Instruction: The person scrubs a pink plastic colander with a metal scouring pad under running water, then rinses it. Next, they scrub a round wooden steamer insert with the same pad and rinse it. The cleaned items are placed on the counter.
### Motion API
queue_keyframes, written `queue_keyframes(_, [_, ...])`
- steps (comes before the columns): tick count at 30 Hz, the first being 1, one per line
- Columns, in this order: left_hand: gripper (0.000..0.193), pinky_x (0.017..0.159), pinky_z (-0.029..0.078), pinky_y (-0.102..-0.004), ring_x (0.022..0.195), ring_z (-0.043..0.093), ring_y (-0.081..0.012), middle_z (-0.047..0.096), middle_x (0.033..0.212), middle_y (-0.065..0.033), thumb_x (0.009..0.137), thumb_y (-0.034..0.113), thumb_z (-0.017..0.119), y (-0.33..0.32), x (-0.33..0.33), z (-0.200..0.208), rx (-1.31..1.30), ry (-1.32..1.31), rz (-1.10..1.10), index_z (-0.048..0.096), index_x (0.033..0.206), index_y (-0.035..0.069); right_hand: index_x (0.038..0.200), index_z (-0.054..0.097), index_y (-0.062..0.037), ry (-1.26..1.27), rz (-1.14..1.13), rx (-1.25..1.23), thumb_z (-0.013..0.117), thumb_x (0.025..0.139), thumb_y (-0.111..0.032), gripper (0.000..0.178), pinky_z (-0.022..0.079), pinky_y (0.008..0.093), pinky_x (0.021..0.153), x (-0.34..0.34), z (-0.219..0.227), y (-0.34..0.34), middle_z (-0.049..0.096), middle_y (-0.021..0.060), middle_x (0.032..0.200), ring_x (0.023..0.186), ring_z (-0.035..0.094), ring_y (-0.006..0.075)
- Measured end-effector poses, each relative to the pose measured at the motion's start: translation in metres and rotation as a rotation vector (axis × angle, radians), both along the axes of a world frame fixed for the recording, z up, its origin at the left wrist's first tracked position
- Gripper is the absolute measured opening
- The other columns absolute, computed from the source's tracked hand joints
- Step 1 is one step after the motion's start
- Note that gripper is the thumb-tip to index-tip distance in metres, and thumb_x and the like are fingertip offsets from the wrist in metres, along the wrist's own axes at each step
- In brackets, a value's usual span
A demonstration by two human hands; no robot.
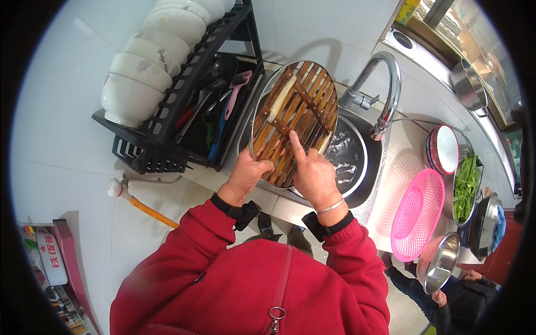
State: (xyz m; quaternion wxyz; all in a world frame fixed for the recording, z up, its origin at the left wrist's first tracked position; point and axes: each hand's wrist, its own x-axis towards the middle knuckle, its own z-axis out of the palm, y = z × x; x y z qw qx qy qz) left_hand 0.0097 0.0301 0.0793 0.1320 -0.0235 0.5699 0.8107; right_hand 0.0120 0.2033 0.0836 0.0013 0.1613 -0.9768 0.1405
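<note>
A round slatted wooden steamer rack [304,97] with a thin metal rim is tilted up over the left side of the sink. Its brown slats are crossed by battens, one of them pale and worn. My left hand [245,173] grips the lower left edge, thumb on the slats and fingertips hidden behind. At the lower right edge is my right hand [315,176], its index finger stretched onto the slats and its other fingers curled against the rack. Its thumb is hidden. Behind the rack, a round metal basin [363,153] with water stands in the steel sink [382,146].
A chrome faucet [391,84] arches over the sink. Left stands a black dish rack [184,103] with white bowls [134,95] and utensils. A pink basket [419,215], greens [466,187] and bowls crowd the right counter. Another person [469,307] holds a metal bowl [443,262] at lower right.
</note>
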Motion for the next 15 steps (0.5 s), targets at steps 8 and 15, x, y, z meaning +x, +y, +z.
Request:
queue_keyframes(8, [0.053, 0.068, 0.048, -0.0266, 0.100, 0.058, -0.0179, 0.057, 0.115, -0.0094, 0.073, -0.009, 0.047, -0.003, -0.002, 0.004, -0.010, -0.016, 0.013, 0.044, 0.124, 0.002, 0.128, 0.043, -0.0095, -0.061, -0.141, 0.122, 0.058, 0.067, -0.006, 0.063, 0.050, 0.0406, 0.059, -0.008, -0.009, 0.029, 0.055, 0.0138, 0.084, 0.074, 0.060, 0.0306])
queue_keyframes(15, [0.046, 0.074, 0.046, -0.0267, 0.099, 0.059, -0.0163, 0.060, 0.110, -0.0081, 0.072, -0.008, 0.046, 0.000, 0.006, -0.001, -0.092, -0.054, 0.014, 0.051, 0.117, 0.000, 0.109, 0.050, -0.0043, 0.405, -0.128, -0.288, 0.055, 0.070, -0.001, 0.039, 0.051, 0.0401, 0.070, -0.070, -0.020, 0.017, 0.053, 0.0158, 0.099, 0.089, 0.057, 0.0349])
